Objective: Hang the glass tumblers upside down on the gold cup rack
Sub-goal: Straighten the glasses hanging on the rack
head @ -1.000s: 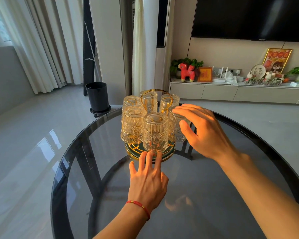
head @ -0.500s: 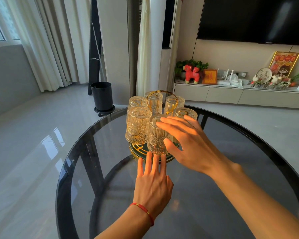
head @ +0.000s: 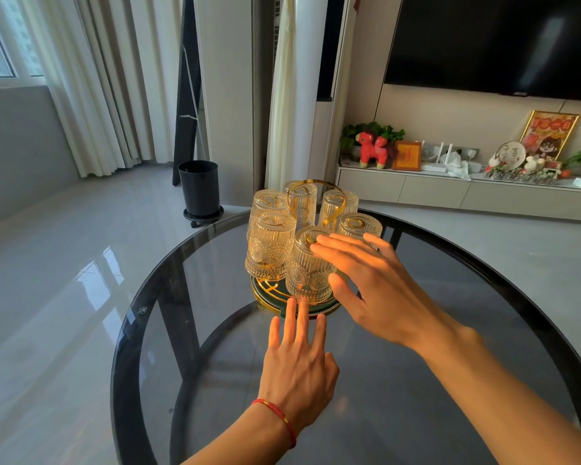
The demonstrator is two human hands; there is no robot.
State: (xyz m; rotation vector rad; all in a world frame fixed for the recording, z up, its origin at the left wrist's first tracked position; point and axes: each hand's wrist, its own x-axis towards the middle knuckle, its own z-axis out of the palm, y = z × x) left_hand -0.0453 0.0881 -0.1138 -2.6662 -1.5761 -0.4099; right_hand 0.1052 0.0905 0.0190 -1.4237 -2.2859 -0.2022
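Several ribbed glass tumblers hang upside down on the gold cup rack (head: 316,196), which stands on a round green and gold base (head: 265,293) on the glass table. The nearest tumbler (head: 307,270) is in front. My right hand (head: 373,286) has its fingers spread over that tumbler's upturned bottom and its thumb beside the glass wall, not closed around it. My left hand (head: 297,360) lies flat on the table, with its fingertips touching the front rim of the base. A red string bracelet is on my left wrist.
The round dark glass table (head: 416,380) has a black rim (head: 128,330). Beyond it are a black bin (head: 199,187) on the floor, white curtains on the left, and a low TV cabinet (head: 467,193) with ornaments at the right.
My right hand has moved left from the right-hand tumbler onto the nearest front tumbler. My left hand has stayed at the base's front rim.
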